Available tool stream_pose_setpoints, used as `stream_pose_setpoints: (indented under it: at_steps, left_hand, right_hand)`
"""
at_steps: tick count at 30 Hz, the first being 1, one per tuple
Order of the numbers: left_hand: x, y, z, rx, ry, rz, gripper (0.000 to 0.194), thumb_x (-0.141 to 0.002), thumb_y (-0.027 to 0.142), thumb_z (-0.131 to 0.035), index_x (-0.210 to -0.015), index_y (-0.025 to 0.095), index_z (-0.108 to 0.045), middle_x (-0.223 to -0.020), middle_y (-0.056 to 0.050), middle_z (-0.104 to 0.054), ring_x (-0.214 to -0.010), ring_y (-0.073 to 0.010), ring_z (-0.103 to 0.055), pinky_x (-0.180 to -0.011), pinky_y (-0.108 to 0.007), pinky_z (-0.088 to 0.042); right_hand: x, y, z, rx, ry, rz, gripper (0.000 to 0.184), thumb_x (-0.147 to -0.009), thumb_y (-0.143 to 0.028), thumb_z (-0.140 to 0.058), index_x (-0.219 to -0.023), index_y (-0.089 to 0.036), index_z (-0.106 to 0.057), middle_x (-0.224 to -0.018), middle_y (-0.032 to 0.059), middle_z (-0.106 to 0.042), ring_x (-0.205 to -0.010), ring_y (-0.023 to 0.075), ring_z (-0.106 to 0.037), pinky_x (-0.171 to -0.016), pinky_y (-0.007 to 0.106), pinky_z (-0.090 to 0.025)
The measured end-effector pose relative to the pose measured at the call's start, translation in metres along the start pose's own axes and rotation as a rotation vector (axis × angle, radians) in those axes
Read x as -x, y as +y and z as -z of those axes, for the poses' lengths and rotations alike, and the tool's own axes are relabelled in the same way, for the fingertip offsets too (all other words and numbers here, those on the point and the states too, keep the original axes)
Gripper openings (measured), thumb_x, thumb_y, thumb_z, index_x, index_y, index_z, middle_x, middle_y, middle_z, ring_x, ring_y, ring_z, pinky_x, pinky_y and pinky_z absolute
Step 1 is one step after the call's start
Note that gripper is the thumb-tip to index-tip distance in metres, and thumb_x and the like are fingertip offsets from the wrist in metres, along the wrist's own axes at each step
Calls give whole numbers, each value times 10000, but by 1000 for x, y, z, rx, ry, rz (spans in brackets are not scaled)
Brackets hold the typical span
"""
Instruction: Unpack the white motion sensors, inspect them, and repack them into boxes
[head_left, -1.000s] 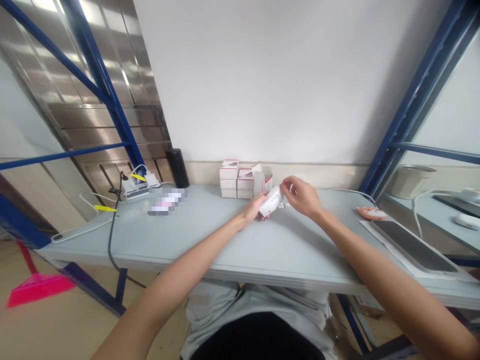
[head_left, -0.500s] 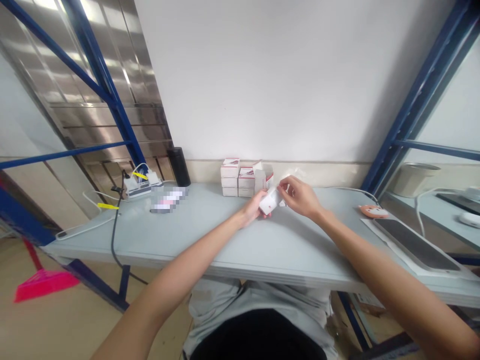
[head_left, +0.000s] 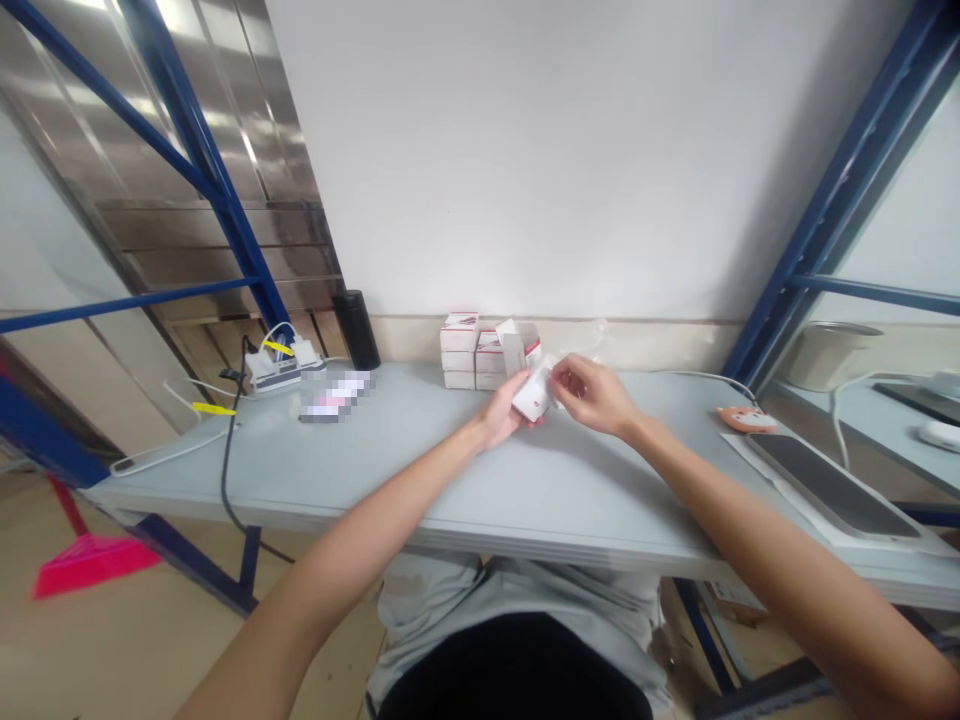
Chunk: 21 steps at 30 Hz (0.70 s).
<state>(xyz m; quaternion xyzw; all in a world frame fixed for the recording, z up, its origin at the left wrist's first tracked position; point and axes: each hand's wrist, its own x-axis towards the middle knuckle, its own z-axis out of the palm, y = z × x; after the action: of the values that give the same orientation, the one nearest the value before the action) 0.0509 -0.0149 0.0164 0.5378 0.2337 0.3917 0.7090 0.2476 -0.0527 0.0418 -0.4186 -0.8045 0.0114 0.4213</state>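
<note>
My left hand (head_left: 499,416) holds a small white rectangular object (head_left: 532,393) above the middle of the pale grey table (head_left: 420,480). My right hand (head_left: 589,395) pinches the object's right end with its fingers. Just behind the hands stand several small white boxes with red edging (head_left: 460,350), stacked in short piles. An open white carton (head_left: 516,350) stands beside them, close to the object. A thin clear plastic wrapper (head_left: 596,340) lies behind my right hand.
A black cylinder (head_left: 357,331), a power strip with cables (head_left: 281,370) and a pixelated item (head_left: 335,396) occupy the table's left side. On the right lie an orange pad (head_left: 746,419) and a dark flat panel (head_left: 829,497). Blue shelf uprights frame both sides.
The white object has turned in my hands and shifted slightly left, with both hands closer to the stacked boxes. The view has tilted a little.
</note>
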Motion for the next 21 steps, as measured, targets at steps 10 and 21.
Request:
stream_pose_setpoints:
  at_steps: [10,21]
  left_hand:
    - [4,5,-5,36,1,-65,436,-1034,585,-544,-1103,179,-689,-882,-48,-687,-654,-144,-593,-568,-276,-421]
    - [5,2,-7,-219,133,-119,476,-1006,629,-588,-1237,218,-652,-877,-20,-675,-685,-140,-610,-580,-248,-434]
  right_hand:
    - [2,-7,-2,-116,-64,-9,141,-927,-310,-571,-805,-239,-573,-722,2,-648,-636,161,-565,-631,295,-442]
    - [7,-13,-10,-23,-37,43,145,-922,-299,-546,-789,-242,-540,-769,23,-662,-622,153,-547,-625,294,-421]
